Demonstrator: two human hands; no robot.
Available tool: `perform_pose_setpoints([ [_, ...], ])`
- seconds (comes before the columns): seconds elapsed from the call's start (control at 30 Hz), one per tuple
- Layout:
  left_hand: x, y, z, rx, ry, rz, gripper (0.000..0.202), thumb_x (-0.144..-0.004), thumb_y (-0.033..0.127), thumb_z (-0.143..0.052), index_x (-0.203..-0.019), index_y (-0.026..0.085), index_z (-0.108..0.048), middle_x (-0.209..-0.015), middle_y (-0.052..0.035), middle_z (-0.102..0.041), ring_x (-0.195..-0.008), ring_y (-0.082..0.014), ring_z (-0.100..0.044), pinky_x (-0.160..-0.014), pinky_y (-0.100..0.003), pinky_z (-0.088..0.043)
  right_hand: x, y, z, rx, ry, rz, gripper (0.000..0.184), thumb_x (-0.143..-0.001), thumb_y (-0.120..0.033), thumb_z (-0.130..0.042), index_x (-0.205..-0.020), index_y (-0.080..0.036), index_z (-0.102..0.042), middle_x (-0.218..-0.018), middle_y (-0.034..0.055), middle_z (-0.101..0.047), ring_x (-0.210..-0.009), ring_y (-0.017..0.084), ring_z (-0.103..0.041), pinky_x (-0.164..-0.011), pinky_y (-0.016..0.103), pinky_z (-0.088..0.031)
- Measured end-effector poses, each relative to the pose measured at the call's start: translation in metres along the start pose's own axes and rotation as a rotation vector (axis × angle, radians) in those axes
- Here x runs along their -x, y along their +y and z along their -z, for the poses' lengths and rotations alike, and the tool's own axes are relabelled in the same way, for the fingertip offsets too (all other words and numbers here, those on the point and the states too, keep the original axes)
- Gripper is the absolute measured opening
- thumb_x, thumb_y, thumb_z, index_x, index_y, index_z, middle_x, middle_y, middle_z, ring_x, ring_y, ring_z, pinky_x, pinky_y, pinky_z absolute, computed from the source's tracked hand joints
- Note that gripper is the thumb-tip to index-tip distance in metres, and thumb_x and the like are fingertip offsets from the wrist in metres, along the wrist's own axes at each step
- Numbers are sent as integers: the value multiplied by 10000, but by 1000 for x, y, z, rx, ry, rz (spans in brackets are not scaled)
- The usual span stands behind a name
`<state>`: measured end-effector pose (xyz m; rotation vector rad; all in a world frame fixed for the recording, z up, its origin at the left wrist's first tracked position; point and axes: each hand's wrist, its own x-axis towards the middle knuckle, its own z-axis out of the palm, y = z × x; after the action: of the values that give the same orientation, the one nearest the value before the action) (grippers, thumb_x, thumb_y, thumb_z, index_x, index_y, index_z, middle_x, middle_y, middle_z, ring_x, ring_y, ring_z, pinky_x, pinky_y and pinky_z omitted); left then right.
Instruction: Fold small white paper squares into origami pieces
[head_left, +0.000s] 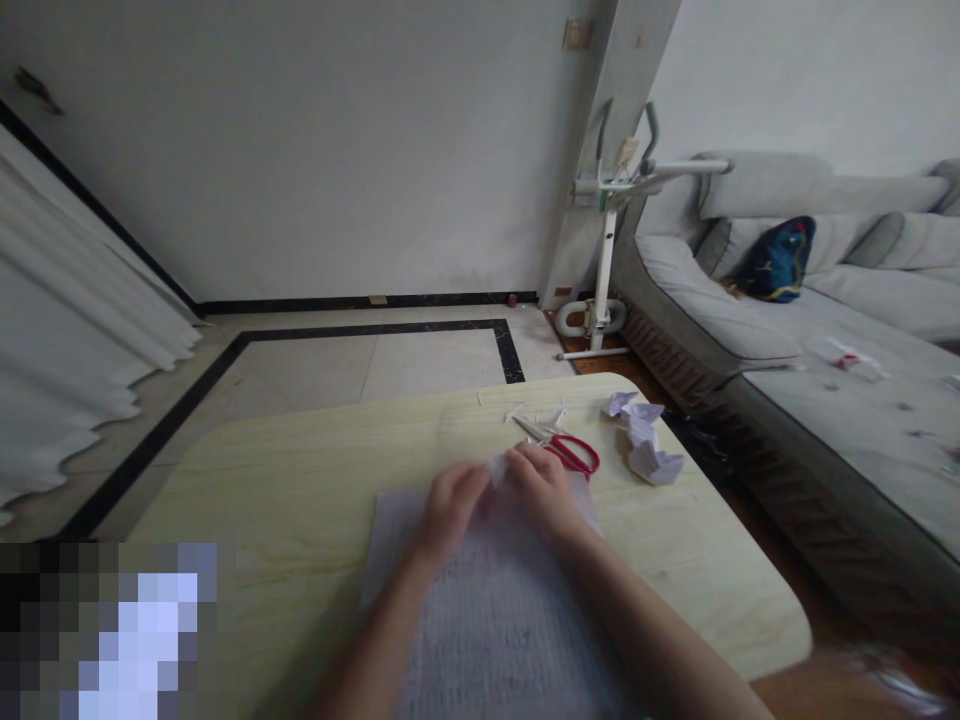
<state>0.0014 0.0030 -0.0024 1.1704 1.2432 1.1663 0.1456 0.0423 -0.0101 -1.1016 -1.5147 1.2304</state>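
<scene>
Between my two hands, over the far end of a large written sheet (495,620), is a small piece of white paper (498,468). My left hand (456,500) pinches its left side, fingers bent together. On the other side my right hand (541,485) closes on the same piece, its fingers covering most of it. Just beyond my right hand lie red-handled scissors (576,455), blades pointing to the far left. White paper scraps (555,418) are strewn around the blades. Several folded white paper shapes (654,462) stand to the right of the scissors.
The pale wooden table (285,490) has rounded corners. A grey sofa (885,420) runs along the right, with a dark blue bag (780,260) on it. White exercise equipment (606,250) stands beyond the table. White curtains (67,320) hang at left; the lower left corner is pixelated.
</scene>
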Motion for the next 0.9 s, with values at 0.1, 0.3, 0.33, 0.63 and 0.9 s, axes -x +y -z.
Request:
perform_pose_setpoints([
  [0.1, 1, 1, 0, 4, -53, 27, 368, -843, 433, -522, -595, 163, -553, -537, 11, -524, -502, -117, -491, -498, -224, -382, -1, -1, 0, 7, 38, 12, 322, -861, -360, -487, -580, -202, -502, -576, -5, -516, -566, 149, -485, -546, 254, -373],
  [0.3, 0, -4, 0, 32, -60, 45, 322, -813, 422, -559, -625, 160, -560, -564, 14, -528, -504, -109, -501, -488, -211, -393, -2, 2, -1, -28, 45, -7, 329, -854, -382, -504, -578, -205, -518, -580, -8, -531, -561, 149, -494, -539, 253, -379],
  [0.33, 0, -6, 1, 38, -63, 41, 319, -814, 422, -560, -634, 159, -564, -566, 15, -530, -503, -106, -502, -486, -209, -392, -2, 3, -1, -31, 47, -11, 330, -855, -387, -505, -580, -204, -522, -581, -8, -532, -564, 149, -495, -538, 252, -379],
  [0.63, 0, -9, 2, 52, -42, 35, 308, -813, 405, -553, -616, 171, -517, -528, 42, -496, -467, -90, -469, -455, -193, -374, -2, 7, -1, -113, 15, -69, 309, -826, -357, -533, -567, -189, -539, -558, -13, -509, -538, 133, -464, -503, 237, -346],
  [0.9, -1, -3, -2, 63, -34, 35, 283, -826, 426, -576, -740, 157, -599, -545, 49, -486, -467, -92, -453, -435, -195, -350, 0, 4, -2, -145, -41, -84, 298, -839, -359, -532, -594, -190, -545, -574, -13, -521, -554, 137, -479, -534, 241, -367],
])
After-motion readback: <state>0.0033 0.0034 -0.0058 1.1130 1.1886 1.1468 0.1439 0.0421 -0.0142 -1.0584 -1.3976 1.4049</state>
